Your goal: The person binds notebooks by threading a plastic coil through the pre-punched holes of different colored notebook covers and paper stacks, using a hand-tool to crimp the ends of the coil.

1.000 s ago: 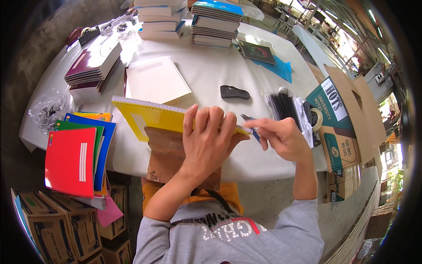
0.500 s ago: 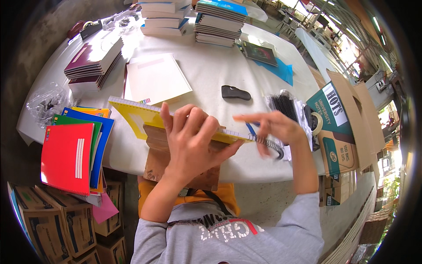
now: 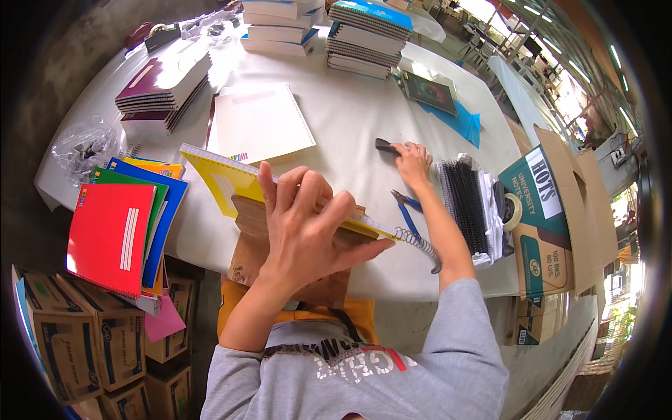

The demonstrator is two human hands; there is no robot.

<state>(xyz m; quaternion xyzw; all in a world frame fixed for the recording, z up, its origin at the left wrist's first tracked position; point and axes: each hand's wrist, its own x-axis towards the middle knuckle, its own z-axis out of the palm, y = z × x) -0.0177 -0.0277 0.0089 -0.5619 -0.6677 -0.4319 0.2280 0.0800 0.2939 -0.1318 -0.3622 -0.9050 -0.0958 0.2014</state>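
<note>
My left hand (image 3: 301, 217) is closed on a yellow spiral notebook (image 3: 234, 180), holding it tilted against a wooden stand (image 3: 250, 257) at the table's near edge. A dark wire coil (image 3: 418, 243) is threaded partly into the notebook's right end, and its loose length curves toward my right forearm. Farther out, my right hand (image 3: 414, 162) has its fingers closed over the right end of a small black elongated object (image 3: 385, 145), whose exact kind I cannot make out. Blue-handled pliers (image 3: 408, 213) lie on the white cloth between that hand and the coil.
Coloured notebooks (image 3: 112, 231) are piled at the left edge, near purple-covered ones (image 3: 157, 91). A white-covered notebook (image 3: 262, 122) lies ahead. Black coils (image 3: 464, 203) and a cardboard box (image 3: 549, 259) stand at right. Book stacks (image 3: 367, 42) rise at the back.
My right hand has moved from beside the coil outward to the black object. The pliers, at that hand before, now rest on the table. My left hand keeps its hold on the notebook.
</note>
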